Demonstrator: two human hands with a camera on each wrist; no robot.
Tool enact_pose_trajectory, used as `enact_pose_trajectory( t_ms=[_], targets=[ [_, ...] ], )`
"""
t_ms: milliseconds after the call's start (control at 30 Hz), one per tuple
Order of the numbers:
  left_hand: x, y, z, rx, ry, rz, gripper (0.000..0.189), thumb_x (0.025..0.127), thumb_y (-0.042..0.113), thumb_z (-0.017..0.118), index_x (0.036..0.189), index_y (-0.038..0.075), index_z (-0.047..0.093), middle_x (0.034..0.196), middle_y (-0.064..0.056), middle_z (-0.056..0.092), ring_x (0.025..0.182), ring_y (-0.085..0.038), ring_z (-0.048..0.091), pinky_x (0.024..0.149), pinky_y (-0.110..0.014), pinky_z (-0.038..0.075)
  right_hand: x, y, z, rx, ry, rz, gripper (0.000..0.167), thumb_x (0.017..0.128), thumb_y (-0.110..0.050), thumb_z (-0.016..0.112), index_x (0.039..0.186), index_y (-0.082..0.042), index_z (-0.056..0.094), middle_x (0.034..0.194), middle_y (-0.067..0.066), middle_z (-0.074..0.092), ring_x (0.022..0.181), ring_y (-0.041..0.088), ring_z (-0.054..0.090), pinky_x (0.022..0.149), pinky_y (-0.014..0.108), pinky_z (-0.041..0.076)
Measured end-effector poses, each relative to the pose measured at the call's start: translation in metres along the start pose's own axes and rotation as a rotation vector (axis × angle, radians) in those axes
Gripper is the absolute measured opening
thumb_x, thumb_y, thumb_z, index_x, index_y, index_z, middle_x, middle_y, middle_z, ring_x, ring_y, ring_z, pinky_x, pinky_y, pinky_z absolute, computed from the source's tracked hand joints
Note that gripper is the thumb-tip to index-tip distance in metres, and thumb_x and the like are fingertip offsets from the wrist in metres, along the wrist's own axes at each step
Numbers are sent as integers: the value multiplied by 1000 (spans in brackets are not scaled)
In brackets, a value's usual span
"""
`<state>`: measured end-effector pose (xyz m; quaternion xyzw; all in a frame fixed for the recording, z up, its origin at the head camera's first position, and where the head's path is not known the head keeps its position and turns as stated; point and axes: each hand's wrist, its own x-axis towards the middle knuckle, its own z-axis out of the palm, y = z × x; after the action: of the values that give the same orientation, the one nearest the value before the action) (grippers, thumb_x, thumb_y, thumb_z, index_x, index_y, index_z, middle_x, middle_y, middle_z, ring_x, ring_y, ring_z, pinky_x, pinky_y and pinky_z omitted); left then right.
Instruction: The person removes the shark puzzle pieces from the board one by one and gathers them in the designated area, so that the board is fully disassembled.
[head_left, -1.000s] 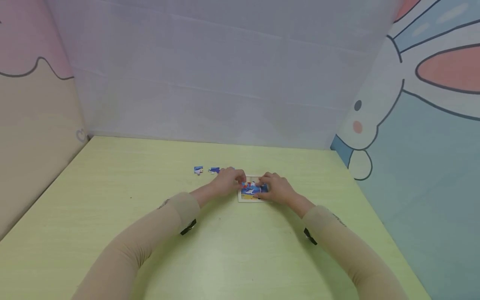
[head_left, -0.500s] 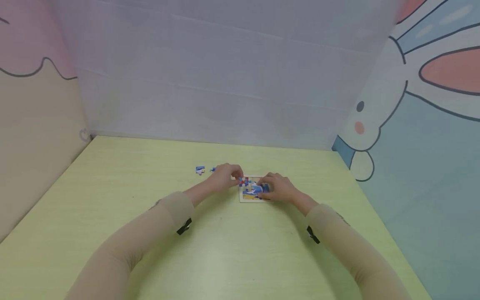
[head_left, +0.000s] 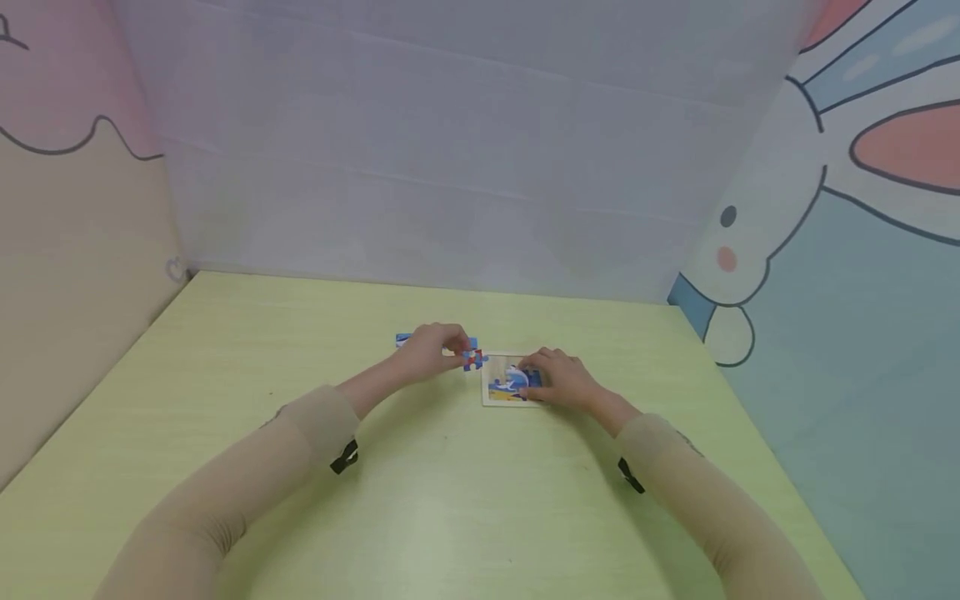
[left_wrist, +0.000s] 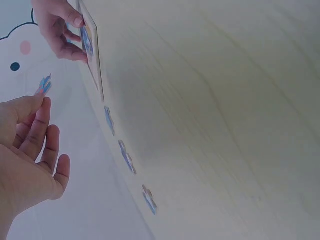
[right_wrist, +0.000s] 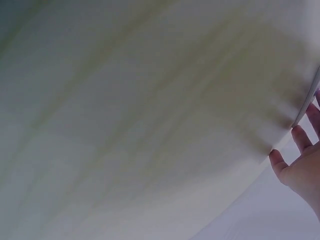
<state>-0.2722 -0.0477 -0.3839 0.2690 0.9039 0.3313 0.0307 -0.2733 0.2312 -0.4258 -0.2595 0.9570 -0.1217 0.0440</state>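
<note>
My left hand (head_left: 429, 352) pinches a small red-and-blue jigsaw piece (head_left: 473, 360) between thumb and fingertips, just left of the puzzle board. In the left wrist view that piece (left_wrist: 45, 86) is raised off the table, and the other fingers are loosely bent. The puzzle board (head_left: 485, 395) has a pale frame; a blue dolphin picture fills its lower part, with bare wood at the upper left. My right hand (head_left: 564, 379) holds the board at its right side, thumb and index finger over the picture. Other fingertips (right_wrist: 300, 135) rest by the board's edge in the right wrist view.
Three loose jigsaw pieces lie in a row behind the left hand: one near the board (left_wrist: 109, 120), a middle one (left_wrist: 126, 157) and a far one (left_wrist: 149, 200). The pale table (head_left: 420, 500) meets a white cloth wall (head_left: 420, 167) at the back.
My left hand has drawn back left from the board's upper left with the red-and-blue piece, baring wood there. The right hand has stayed on the board. The view has shifted slightly.
</note>
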Motion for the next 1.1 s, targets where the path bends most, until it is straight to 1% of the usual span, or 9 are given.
enact_pose_trajectory(
  t_ms=[133, 267, 367, 500, 600, 733, 867, 1033, 1100],
  targets=[
    [-10, -6, -11, -24, 13, 11, 13, 85, 16, 70, 97, 13, 64, 92, 3, 68, 92, -17, 62, 89, -41, 45, -1, -1, -1, 4, 13, -12, 50, 84, -47, 67, 124, -18, 59, 122, 4, 57, 113, 27, 50, 93, 57, 37],
    [-18, -12, -26, -18, 27, 7, 12, 85, 17, 70, 96, 14, 65, 89, 4, 68, 92, -20, 61, 90, -42, 43, -1, -2, -2, 7, 16, -19, 48, 84, -45, 67, 124, -18, 60, 130, 6, 52, 120, 31, 47, 95, 59, 36],
    [-23, -14, -37, -16, 20, -10, 13, 85, 18, 70, 96, 14, 65, 89, 3, 68, 95, -23, 61, 90, -44, 43, -1, -2, -4, 11, 20, -21, 47, 85, -43, 67, 123, -18, 60, 139, 10, 45, 127, 35, 41, 96, 61, 35],
    [-28, -17, -49, -8, 10, -22, 13, 85, 19, 69, 97, 13, 65, 89, 3, 68, 95, -22, 60, 90, -44, 43, -1, -1, -6, 32, 23, -1, 47, 84, -43, 68, 123, -17, 60, 147, 12, 35, 134, 39, 32, 98, 64, 31],
    [-32, -23, -55, 5, 11, -15, 13, 85, 19, 69, 96, 13, 65, 88, 4, 67, 93, -19, 60, 90, -44, 43, -2, -2, -9, 42, 16, 16, 47, 84, -44, 68, 123, -18, 60, 150, 13, 32, 136, 39, 28, 100, 65, 28],
    [-36, -35, -61, 5, 11, -27, 12, 85, 20, 70, 95, 15, 65, 86, 5, 66, 90, -17, 60, 89, -43, 43, -3, -3, -13, 25, -4, 17, 46, 85, -44, 67, 123, -20, 59, 147, 15, 36, 135, 40, 31, 100, 65, 29],
    [-38, -48, -64, -5, 7, -53, 12, 86, 19, 69, 96, 14, 65, 86, 4, 65, 88, -16, 57, 84, -39, 43, -3, -4, -15, 10, -22, 5, 47, 86, -45, 65, 125, -21, 58, 146, 16, 39, 134, 40, 34, 99, 64, 30],
    [-40, -61, -67, -3, -10, -83, 13, 86, 17, 68, 98, 13, 65, 90, 1, 65, 87, -17, 57, 77, -35, 42, -3, -1, -16, -13, -19, -11, 52, 85, -48, 64, 129, -21, 54, 145, 14, 40, 133, 38, 35, 98, 62, 32],
    [-40, -64, -68, 2, -16, -102, 13, 86, 17, 68, 98, 12, 65, 91, 0, 65, 87, -18, 56, 76, -34, 42, -3, 1, -15, -24, -13, -18, 56, 85, -50, 64, 130, -20, 53, 144, 13, 41, 132, 37, 37, 98, 61, 34]
  ],
)
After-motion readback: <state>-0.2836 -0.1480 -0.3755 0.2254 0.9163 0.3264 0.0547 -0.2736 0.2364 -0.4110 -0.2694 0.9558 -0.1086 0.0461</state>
